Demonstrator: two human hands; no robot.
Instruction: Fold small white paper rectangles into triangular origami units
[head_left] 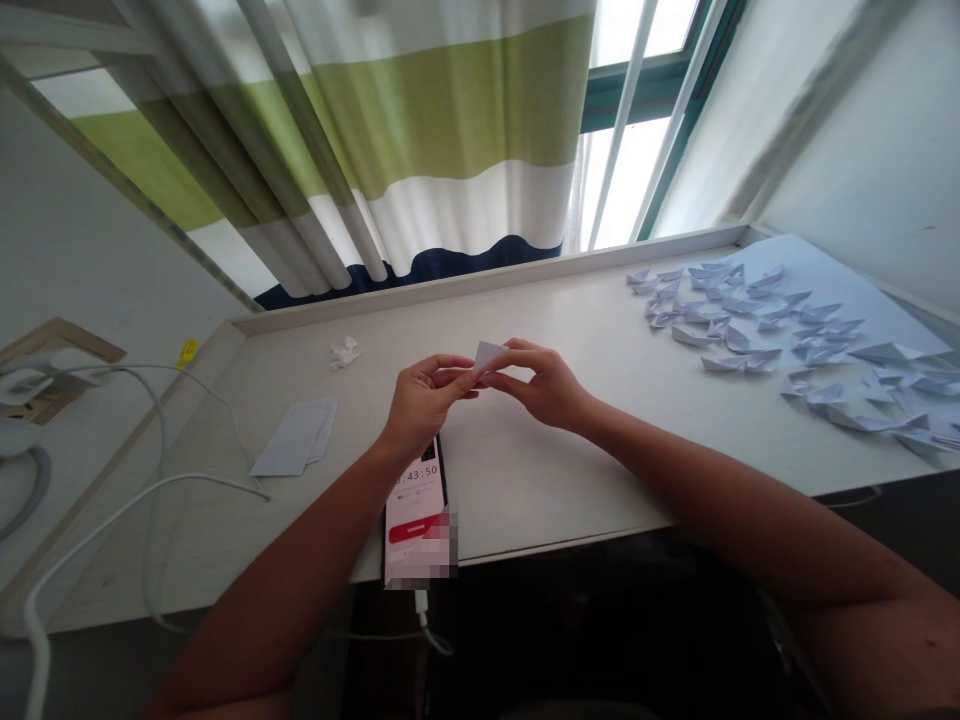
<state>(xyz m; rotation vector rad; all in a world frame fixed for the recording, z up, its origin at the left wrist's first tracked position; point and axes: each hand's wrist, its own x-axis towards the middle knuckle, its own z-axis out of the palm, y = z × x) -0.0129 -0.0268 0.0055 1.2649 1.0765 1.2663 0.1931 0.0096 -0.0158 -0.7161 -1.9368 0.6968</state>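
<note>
A small piece of folded white paper [489, 353] is held above the middle of the white desk [540, 480]. My left hand [426, 396] pinches its lower left side between thumb and fingers. From the other side, my right hand [546, 382] grips the paper with the thumb below and the index finger along its upper edge. One pointed corner sticks up between the hands; the rest is partly covered by fingers. Under my left wrist lies a phone [416, 510] with a lit screen, partly hidden by the forearm.
Many folded paper boats [739, 305] spread over the desk's right side, some on a large white sheet [825, 275]. Flat paper slips [294, 438] and a crumpled tissue [345, 352] lie to the left. White cables [161, 490] loop over the left edge. A curtain [450, 110] hangs behind.
</note>
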